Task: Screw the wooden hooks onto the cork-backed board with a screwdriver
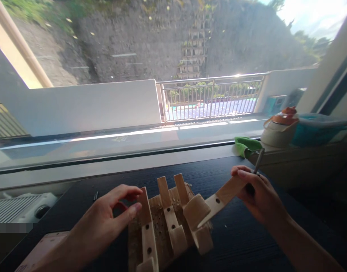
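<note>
My right hand grips the upper end of a wooden hook, a flat light strip with a dark hole and a curved lower end. A thin metal shaft of a tool also sticks up from this hand; its handle is mostly hidden. My left hand has thumb and forefinger apart, the tips at the edge of the leftmost wooden hook; I cannot tell if they touch it. This hook, a middle wooden hook and a right one lie on a rough, pitted wooden board.
The black table stands against a window sill. A green cloth, a white bottle with an orange lid and a teal container sit at the right. Small dark screws and a pink flat item lie at the left.
</note>
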Tool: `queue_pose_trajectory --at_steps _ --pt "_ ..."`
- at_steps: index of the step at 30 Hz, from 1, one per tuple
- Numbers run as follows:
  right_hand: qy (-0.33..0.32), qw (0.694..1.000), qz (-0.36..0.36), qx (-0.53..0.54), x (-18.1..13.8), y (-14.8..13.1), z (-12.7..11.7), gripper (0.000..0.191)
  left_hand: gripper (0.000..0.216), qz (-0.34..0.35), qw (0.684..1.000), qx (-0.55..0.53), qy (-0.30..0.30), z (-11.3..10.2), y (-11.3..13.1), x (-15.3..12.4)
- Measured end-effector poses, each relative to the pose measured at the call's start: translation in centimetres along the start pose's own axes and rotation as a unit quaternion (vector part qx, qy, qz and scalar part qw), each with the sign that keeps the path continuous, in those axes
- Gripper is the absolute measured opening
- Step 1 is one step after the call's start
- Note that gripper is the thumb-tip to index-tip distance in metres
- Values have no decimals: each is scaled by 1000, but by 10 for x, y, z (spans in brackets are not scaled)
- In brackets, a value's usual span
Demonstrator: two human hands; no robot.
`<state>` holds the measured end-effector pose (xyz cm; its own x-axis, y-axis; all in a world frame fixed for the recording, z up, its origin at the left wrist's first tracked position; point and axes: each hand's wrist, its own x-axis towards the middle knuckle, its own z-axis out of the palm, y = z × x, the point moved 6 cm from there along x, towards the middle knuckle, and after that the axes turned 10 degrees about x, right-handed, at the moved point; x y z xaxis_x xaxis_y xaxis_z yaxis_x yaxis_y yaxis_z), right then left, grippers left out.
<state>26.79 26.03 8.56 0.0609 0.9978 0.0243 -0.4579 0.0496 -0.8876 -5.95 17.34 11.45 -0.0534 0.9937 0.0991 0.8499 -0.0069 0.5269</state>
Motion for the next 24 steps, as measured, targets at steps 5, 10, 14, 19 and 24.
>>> queue_pose_trajectory --at_steps 5,10,14,19,24 --pt "18 998 -1 52 4 3 -1 27 59 34 999 10 -22 5 -2 29" --pt "36 997 -8 67 5 3 -1 28 44 -3 981 -69 -182 26 0 27" --pt "30 998 -13 61 3 1 1 26 36 -24 978 -122 -167 27 -7 20" --pt "35 998 -1 54 2 4 1 26 36 -53 978 -149 -137 29 -17 15" --pt "31 998 -12 51 4 2 1 26 42 -103 976 -183 -53 36 -17 11"
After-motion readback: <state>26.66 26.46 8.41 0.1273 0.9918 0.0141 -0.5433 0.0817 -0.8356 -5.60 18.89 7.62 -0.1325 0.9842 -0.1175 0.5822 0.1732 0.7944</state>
